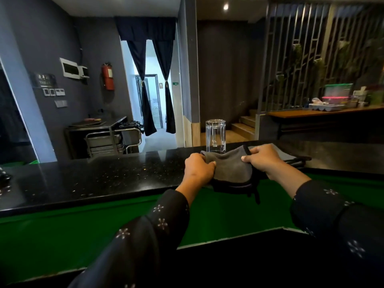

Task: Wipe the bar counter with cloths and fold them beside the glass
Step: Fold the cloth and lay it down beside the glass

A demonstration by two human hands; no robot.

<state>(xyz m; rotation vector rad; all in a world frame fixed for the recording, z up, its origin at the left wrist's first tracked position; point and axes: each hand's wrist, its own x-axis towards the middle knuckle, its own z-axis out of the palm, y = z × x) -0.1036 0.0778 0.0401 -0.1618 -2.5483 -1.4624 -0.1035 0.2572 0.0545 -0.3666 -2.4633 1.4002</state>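
Both hands, left (198,166) and right (265,157), pinch the grey cloth (230,166) stretched between them.

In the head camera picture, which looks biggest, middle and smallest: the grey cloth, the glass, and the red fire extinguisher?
1. The grey cloth, held in both hands, looks biggest.
2. The glass, upside down on the counter, comes next.
3. The red fire extinguisher looks smallest, but it hangs far away on the wall, so it may really be bigger.

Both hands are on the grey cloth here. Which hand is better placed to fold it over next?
Likely the right hand: it pinches the raised edge of the grey cloth, while the left hand grips the other side lower down.
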